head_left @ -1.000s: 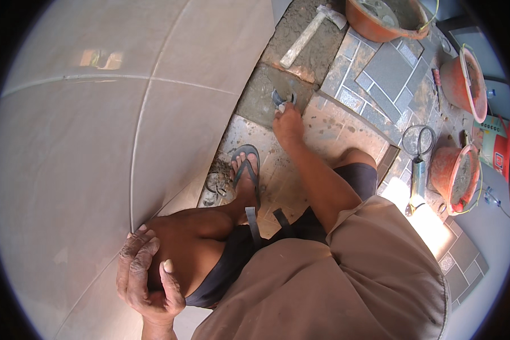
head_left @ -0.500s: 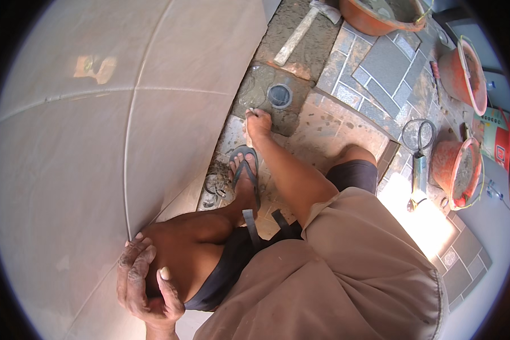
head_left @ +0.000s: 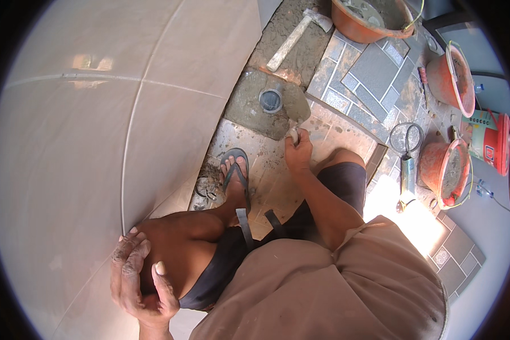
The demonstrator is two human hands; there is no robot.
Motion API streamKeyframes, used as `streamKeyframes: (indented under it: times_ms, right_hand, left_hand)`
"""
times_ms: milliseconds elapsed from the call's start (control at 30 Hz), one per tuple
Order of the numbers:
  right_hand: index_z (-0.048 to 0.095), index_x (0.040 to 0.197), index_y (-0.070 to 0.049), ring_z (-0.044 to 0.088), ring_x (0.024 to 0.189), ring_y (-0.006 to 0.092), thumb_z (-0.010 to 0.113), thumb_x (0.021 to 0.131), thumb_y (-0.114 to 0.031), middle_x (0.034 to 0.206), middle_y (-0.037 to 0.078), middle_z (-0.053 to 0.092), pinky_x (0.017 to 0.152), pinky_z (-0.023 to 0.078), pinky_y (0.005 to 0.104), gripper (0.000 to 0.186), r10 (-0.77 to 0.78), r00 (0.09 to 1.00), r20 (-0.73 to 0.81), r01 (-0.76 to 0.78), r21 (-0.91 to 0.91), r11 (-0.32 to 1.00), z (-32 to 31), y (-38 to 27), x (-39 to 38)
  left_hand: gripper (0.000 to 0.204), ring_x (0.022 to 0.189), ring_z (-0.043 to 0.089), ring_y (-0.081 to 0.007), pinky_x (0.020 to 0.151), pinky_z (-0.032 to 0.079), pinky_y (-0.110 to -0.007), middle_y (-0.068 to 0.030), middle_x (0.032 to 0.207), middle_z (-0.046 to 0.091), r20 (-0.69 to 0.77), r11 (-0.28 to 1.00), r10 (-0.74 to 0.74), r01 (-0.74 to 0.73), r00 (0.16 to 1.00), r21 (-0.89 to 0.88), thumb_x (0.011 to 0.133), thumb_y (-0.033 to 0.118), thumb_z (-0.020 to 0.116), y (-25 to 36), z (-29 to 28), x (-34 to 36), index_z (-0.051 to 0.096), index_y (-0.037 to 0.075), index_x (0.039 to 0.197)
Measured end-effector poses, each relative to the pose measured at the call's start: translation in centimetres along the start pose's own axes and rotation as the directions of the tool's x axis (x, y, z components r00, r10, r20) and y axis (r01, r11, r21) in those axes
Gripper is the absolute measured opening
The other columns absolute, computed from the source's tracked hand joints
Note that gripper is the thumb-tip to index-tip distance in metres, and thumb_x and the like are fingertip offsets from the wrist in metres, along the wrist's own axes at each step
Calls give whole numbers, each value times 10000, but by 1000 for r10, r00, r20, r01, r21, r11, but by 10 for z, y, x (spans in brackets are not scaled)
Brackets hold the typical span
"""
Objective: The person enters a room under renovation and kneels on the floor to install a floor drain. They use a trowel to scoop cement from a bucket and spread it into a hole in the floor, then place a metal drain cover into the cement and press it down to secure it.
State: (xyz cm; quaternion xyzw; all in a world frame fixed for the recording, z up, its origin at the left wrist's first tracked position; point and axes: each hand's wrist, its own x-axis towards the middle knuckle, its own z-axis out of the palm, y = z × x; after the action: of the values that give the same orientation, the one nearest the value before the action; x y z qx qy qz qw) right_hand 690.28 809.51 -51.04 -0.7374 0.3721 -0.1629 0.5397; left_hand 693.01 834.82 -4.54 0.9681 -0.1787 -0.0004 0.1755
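My right hand (head_left: pixel 298 152) is closed round the pale handle of a small tool (head_left: pixel 293 134), at the near right edge of a patch of wet grey mortar (head_left: pixel 241 107). The tool's working end is hard to make out, so I cannot tell its kind. A round grey pipe end (head_left: pixel 271 101) with a dark opening stands in the mortar. My left hand (head_left: pixel 144 277) is empty beside my bent left knee, its fingers curved and apart, close to the large beige wall tiles (head_left: pixel 68 170).
A hatchet (head_left: pixel 292 48) with a pale handle lies on rough mortar beyond the pipe. Orange mortar tubs (head_left: pixel 348 28) and buckets (head_left: pixel 436 73) stand along the right. A metal cylinder with a looped hose (head_left: pixel 407 175) lies on grey patterned tiles. My sandalled foot (head_left: pixel 235 167) is near the mortar.
My right hand has moved right and nearer me with the tool, from left of the pipe to the mortar's right edge. The mortar there looks more spread. My left hand stays by the knee.
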Motion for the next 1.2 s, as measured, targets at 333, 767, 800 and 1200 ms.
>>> streamKeyframes:
  times_ms: [333, 767, 800, 1200]
  right_hand:
    - [613, 1121, 33, 707, 925, 429, 666, 919, -145, 929, 247, 703, 844, 537, 479, 275, 74, 986, -151, -112, -256, 960, 14, -26, -3]
    - [650, 1186, 40, 636, 562, 275, 576, 1025, -268, 754, 152, 635, 476, 523, 423, 355, 489, 790, 371, -458, -173, 872, -27, 41, 22]
    - [657, 1169, 47, 659, 589, 308, 577, 1020, -267, 771, 180, 655, 515, 542, 446, 357, 474, 800, 367, -426, -209, 880, -29, 39, 11]
    - [714, 1115, 107, 653, 1173, 472, 600, 946, -308, 1157, 376, 676, 1013, 526, 483, 462, 483, 778, 402, -172, -604, 778, -29, -43, 74]
  left_hand:
    - [255, 1032, 713, -427, 1003, 537, -529, -252, 1019, 720, -12, 999, 38, -39, 999, -28, 866, 93, 653, -1, 0, -2, 705, -100, 1026]
    - [249, 1046, 715, -414, 1009, 531, -517, -254, 1018, 725, -49, 998, 49, -51, 998, -31, 870, 77, 668, 1, 0, -4, 712, -101, 1039]
    - [247, 1046, 716, -414, 1008, 532, -514, -254, 1016, 725, -54, 998, 52, -54, 997, -34, 871, 75, 668, 1, 0, -4, 712, -101, 1038]
    - [226, 1025, 721, -407, 978, 552, -488, -255, 1001, 724, -84, 994, 88, -93, 993, -64, 850, 32, 674, -1, 1, -4, 709, -102, 1028]
